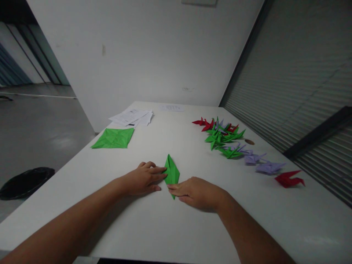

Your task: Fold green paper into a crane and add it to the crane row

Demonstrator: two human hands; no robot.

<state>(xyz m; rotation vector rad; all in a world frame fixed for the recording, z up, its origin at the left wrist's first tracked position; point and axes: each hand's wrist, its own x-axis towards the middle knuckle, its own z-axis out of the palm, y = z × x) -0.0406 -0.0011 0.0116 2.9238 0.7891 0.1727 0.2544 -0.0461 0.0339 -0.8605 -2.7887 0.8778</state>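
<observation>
A green sheet of origami paper (172,172), folded into a narrow diamond, lies flat on the table with one point toward the far side. My left hand (145,178) rests at its left edge, fingers apart, the fingertips touching the paper. From the right, my right hand (198,192) reaches over the lower part of the diamond. Its index finger presses across the paper near the bottom point, while the other fingers are curled in and partly hidden. The near tip of the paper shows below that finger.
On the white table (154,227), a creased green sheet (113,138) lies at left, before printed papers (132,117). Folded paper cranes (217,137) in red, green and purple line the right side, with a red crane (288,179) nearest. A black-lined bin (26,183) stands on the floor.
</observation>
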